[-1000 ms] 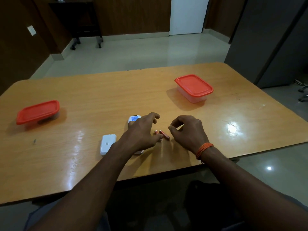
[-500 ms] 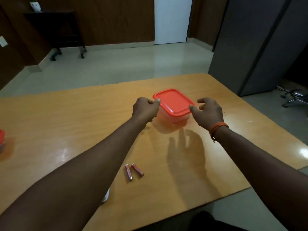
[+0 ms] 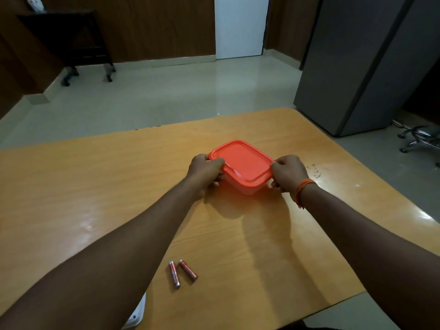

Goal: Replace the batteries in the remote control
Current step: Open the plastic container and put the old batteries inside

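Observation:
A clear plastic box with a red lid (image 3: 241, 163) stands on the wooden table (image 3: 95, 198), far from me. My left hand (image 3: 206, 171) grips its left end and my right hand (image 3: 287, 172) grips its right end, thumbs on the lid's edge. Two red batteries (image 3: 182, 273) lie side by side on the table near me, between my forearms. A white corner of the remote control (image 3: 137, 314) peeks out from under my left forearm; the remainder of it is hidden.
The table's right edge and near right corner (image 3: 357, 291) are close to my right arm. A grey cabinet (image 3: 362, 67) and an office chair's base (image 3: 419, 138) stand to the right. A dark table on wheels (image 3: 69, 41) is at the far wall.
My view swung to the right and both hands left the batteries, reached out to the red-lidded box and closed on its two ends. The batteries stayed on the table.

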